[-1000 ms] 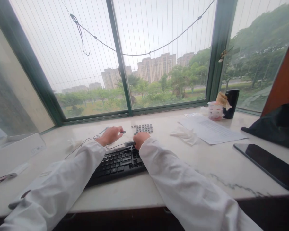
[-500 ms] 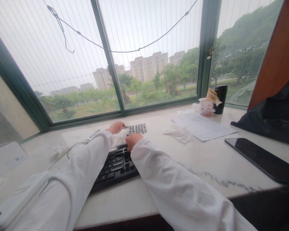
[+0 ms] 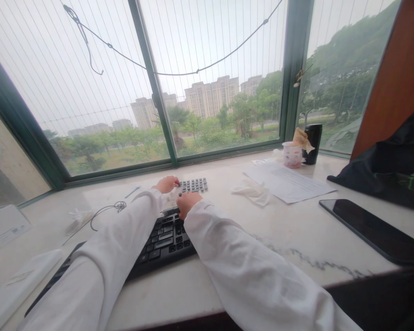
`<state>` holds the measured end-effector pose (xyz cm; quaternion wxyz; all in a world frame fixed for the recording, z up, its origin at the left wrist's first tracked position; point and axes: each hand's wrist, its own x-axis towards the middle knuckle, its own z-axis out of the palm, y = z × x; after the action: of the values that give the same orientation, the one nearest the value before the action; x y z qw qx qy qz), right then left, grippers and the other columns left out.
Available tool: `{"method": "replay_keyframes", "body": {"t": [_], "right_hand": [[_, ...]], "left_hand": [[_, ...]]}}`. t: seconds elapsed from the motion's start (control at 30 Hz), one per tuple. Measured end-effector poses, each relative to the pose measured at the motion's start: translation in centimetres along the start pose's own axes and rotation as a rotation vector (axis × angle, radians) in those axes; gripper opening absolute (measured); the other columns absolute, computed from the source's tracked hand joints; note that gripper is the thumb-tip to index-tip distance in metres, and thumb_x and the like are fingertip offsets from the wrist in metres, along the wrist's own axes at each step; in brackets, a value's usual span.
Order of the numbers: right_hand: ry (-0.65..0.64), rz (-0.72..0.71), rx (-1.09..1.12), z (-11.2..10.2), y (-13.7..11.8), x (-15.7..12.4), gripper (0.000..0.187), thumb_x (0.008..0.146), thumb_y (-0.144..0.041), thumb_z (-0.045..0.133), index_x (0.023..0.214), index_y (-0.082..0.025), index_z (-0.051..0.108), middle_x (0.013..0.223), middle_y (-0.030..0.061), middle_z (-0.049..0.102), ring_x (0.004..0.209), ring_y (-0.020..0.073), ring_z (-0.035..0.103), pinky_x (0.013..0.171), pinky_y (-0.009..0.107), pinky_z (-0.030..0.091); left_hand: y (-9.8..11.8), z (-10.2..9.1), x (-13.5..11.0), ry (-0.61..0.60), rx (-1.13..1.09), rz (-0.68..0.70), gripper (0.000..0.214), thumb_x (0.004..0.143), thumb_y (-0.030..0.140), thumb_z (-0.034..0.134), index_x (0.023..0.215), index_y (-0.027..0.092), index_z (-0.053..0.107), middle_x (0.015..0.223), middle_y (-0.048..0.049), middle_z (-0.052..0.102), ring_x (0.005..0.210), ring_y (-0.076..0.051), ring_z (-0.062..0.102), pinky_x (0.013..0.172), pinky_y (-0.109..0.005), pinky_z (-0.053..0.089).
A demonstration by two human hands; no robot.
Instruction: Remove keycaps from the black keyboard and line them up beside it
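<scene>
A black keyboard (image 3: pixel 165 243) lies on the white sill under my forearms, and some of its key places look bare of caps. Beyond it, loose keycaps (image 3: pixel 195 185) are laid out in rows. My left hand (image 3: pixel 167 184) is at the left end of these rows, fingers pinched at their edge; whatever is between them is too small to name. My right hand (image 3: pixel 189 203) is closed at the keyboard's upper right edge, close to the nearest keycaps. Its fingertips are hidden behind the hand itself.
A crumpled tissue (image 3: pixel 253 192), a printed sheet (image 3: pixel 290 181), a cup (image 3: pixel 292 155) and a black cylinder (image 3: pixel 313 143) are to the right. Nearer lie a phone (image 3: pixel 369 230) and a dark bag (image 3: pixel 382 168). Leftward are a thin cable (image 3: pixel 105 209) and white boxes (image 3: pixel 8 232).
The view has shifted slightly. Both hands stay almost in the same places, the left at the keycap rows and the right at the keyboard's upper edge.
</scene>
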<state>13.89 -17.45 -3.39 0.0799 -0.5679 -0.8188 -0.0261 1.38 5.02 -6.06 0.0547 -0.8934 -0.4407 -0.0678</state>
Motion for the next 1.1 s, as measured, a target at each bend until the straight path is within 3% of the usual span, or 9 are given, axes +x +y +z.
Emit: {"method": "replay_keyframes", "body": {"t": [0.23, 0.43, 0.6, 0.83, 0.97, 1.1], "right_hand": [[-0.004, -0.005, 0.0, 0.1, 0.1, 0.1, 0.035, 0.075, -0.026, 0.064, 0.107, -0.012, 0.07, 0.101, 0.0189, 0.069, 0.095, 0.0307, 0.066, 0.08, 0.042, 0.053], [-0.005, 0.0, -0.043, -0.1, 0.4, 0.0, 0.037, 0.074, -0.031, 0.066, 0.106, -0.014, 0.07, 0.101, 0.0179, 0.069, 0.095, 0.0299, 0.066, 0.078, 0.039, 0.052], [0.158, 0.008, -0.058, -0.8, 0.2, -0.5, 0.028, 0.08, -0.027, 0.054, 0.1, -0.015, 0.069, 0.094, 0.0154, 0.07, 0.086, 0.0281, 0.067, 0.071, 0.037, 0.051], [0.389, 0.079, -0.005, -1.3, -0.3, -1.3, 0.038, 0.093, -0.041, 0.036, 0.093, -0.02, 0.067, 0.083, 0.0119, 0.071, 0.077, 0.0261, 0.067, 0.071, 0.035, 0.046], [0.566, 0.126, 0.242, -0.5, 0.0, -0.7, 0.037, 0.09, -0.044, 0.042, 0.073, -0.019, 0.064, 0.071, 0.0077, 0.068, 0.069, 0.0211, 0.064, 0.066, 0.029, 0.042], [0.744, 0.302, 0.916, 0.1, -0.6, 0.3, 0.047, 0.086, -0.051, 0.048, 0.051, -0.02, 0.043, 0.046, 0.001, 0.048, 0.046, 0.0127, 0.048, 0.047, 0.024, 0.034]], "left_hand": [[0.1, -0.3, -0.3, 0.051, -0.016, 0.003, 0.023, 0.082, 0.028, 0.057, 0.102, 0.021, 0.067, 0.107, -0.0066, 0.067, 0.095, -0.019, 0.061, 0.089, -0.031, 0.046], [0.8, -3.2, -2.1, 0.131, -0.02, 0.022, 0.022, 0.085, 0.026, 0.054, 0.104, 0.021, 0.065, 0.11, -0.0047, 0.066, 0.099, -0.019, 0.06, 0.088, -0.029, 0.045], [2.1, -6.8, -6.9, 0.186, -0.052, 0.091, 0.025, 0.087, 0.034, 0.051, 0.102, 0.023, 0.067, 0.104, -0.0016, 0.069, 0.092, -0.017, 0.062, 0.084, -0.027, 0.045], [4.2, -9.4, -15.8, 0.027, -0.136, 0.194, 0.029, 0.082, 0.045, 0.056, 0.082, 0.022, 0.073, 0.076, -0.0006, 0.07, 0.067, -0.013, 0.059, 0.066, -0.022, 0.043], [5.5, -9.3, -18.4, -0.107, -0.373, 0.353, 0.033, 0.081, 0.051, 0.061, 0.087, 0.021, 0.075, 0.076, -0.0014, 0.071, 0.062, -0.01, 0.057, 0.06, -0.02, 0.042], [5.7, -8.6, -19.2, -0.118, -0.508, 0.477, 0.033, 0.076, 0.048, 0.069, 0.088, 0.018, 0.075, 0.079, -0.0045, 0.072, 0.063, -0.01, 0.058, 0.056, -0.019, 0.041]]}}
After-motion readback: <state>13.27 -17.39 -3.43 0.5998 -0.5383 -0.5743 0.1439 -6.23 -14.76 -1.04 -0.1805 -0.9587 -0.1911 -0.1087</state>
